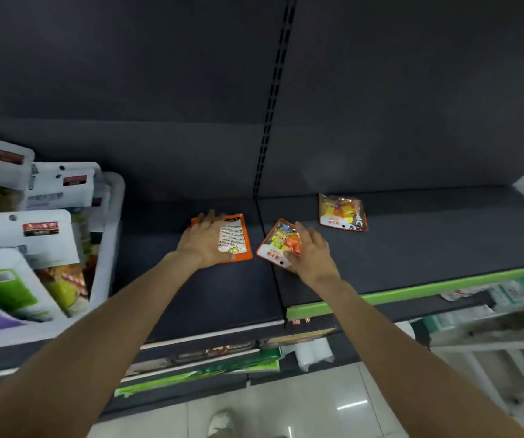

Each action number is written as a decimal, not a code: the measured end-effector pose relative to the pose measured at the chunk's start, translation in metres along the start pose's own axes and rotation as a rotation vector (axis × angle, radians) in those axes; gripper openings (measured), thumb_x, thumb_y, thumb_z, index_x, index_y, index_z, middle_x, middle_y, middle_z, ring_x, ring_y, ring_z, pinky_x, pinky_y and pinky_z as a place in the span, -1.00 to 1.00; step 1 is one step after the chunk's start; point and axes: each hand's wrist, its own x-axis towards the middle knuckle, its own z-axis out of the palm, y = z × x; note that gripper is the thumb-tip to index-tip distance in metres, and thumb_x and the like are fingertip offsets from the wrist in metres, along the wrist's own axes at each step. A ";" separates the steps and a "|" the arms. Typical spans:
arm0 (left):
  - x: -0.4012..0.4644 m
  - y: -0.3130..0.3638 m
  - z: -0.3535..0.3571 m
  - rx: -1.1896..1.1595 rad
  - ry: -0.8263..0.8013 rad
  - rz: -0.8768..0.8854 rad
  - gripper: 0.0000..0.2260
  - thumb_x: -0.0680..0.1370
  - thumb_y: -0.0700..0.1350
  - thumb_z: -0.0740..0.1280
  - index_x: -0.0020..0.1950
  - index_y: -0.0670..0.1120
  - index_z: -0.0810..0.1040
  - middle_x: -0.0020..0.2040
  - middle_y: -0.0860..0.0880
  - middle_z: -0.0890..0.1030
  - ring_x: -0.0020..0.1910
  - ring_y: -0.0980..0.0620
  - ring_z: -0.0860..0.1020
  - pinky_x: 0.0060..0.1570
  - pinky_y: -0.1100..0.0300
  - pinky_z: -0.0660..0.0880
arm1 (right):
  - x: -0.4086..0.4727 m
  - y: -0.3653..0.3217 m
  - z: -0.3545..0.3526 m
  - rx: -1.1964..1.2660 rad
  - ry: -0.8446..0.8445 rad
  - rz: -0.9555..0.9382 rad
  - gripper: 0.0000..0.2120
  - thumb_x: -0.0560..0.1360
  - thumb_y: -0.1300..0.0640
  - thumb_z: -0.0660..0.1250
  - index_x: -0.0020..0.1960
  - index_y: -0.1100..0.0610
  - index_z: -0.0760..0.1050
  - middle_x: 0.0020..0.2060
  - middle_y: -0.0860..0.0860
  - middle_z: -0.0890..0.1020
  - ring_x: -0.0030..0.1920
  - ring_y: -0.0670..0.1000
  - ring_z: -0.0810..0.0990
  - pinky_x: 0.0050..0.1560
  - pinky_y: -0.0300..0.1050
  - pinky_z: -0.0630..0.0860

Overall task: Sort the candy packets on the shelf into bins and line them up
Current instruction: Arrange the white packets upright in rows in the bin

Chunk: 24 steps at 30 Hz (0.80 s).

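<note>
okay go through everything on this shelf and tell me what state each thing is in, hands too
Left hand: open, flat on the left orange packet.
Right hand: open, on the middle packet.
Left orange packet: lying flat, printed back up.
Middle packet: lying flat, front up, askew.
Far right packet: lying flat, untouched.
White bin: holding packets.

Left hand (205, 240): covers the left part of the orange packet (237, 238); print too small to read.
Right hand (312, 252): hides the right edge of the middle packet (278, 243).
Bin (112, 235), far left: cut off by the frame; its packets (43, 235) blurred.
Lower shelf goods (519, 290): blurred.
</note>
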 end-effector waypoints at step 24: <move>-0.036 0.082 -0.008 -0.207 0.736 -0.006 -0.89 0.51 -0.18 0.39 0.02 -0.07 0.58 -0.08 0.03 0.54 -0.03 -0.01 0.44 -0.20 0.11 0.42 | 0.056 0.078 -0.052 0.379 0.001 0.019 -0.74 0.45 0.27 0.41 0.14 0.24 0.58 0.01 0.12 0.67 -0.01 0.00 0.61 -0.07 -0.24 0.46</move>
